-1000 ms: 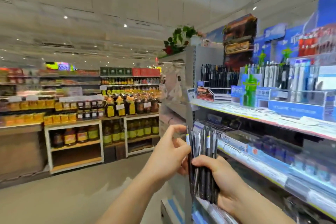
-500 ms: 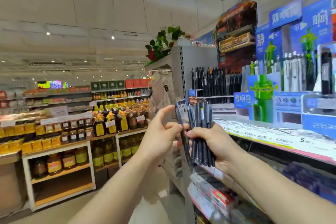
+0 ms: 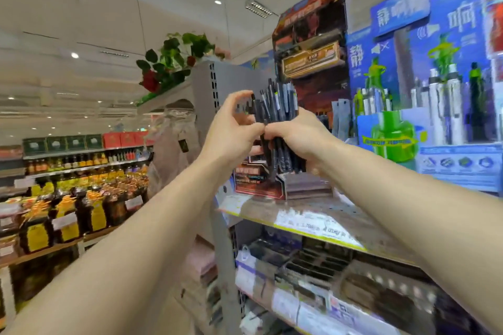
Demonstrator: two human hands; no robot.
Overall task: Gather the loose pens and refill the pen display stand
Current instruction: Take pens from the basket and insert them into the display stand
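Two arms reach up from the bottom corners and meet mid-frame, so that's most of what you see. Biggest thing behind them is the shelf [image 3: 313, 215] running down the right side, grey metal with yellow price strips along the edge. Top right is all blue displays [image 3: 435, 68] with green and silver pens stood upright in them. Left half of the frame is the far aisle, bottles [image 3: 68, 212] with yellow labels stacked on low racks. Fake roses [image 3: 168, 65] sit on top of the shelf end, upper middle.

Dead centre is the stand [image 3: 307, 43], dark red and black cardboard, tall header up top and a stepped base down on the shelf. It's right behind the hands.

Right hand [image 3: 302, 136] is wrapped round the pens [image 3: 277, 117], a fat bunch of black ones held upright, tips fanning out above the fist, just in front of the stand. Left hand [image 3: 231, 133] is up against the bunch on its left side, fingers curled, pinching one pen off the edge of it. It's blurry, so can't say which pen exactly.
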